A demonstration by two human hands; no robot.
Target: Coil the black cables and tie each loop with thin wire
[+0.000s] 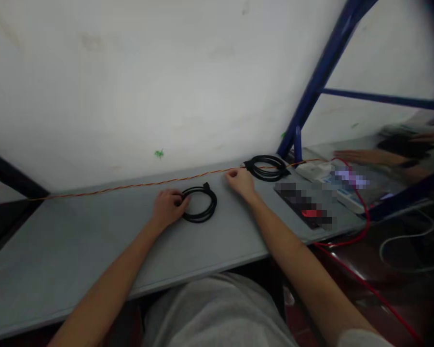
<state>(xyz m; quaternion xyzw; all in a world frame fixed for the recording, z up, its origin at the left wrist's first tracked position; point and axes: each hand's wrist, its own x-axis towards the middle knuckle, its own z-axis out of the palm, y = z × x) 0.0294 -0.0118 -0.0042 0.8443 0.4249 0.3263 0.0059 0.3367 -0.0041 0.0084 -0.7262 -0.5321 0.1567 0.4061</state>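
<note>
My left hand (169,208) rests on the left side of a coiled black cable (198,205), with its fingers over the loops, and appears to hold it. A small plug (206,186) stands up at the coil's top. My right hand (239,183) lies on the grey table top (75,241), its fingertips at a thin twisted orange-and-red wire (141,183) that runs along the wall. Whether those fingers grip the wire is hidden. A second black cable coil (265,167) lies just beyond my right hand, under the wire.
A white power strip (311,169) and a blurred dark object (304,205) lie to the right. A red cable (365,226) drops off the table edge. A co-worker's hand (361,156) reaches in at far right. Blue metal frame bars (321,82) rise against the white wall.
</note>
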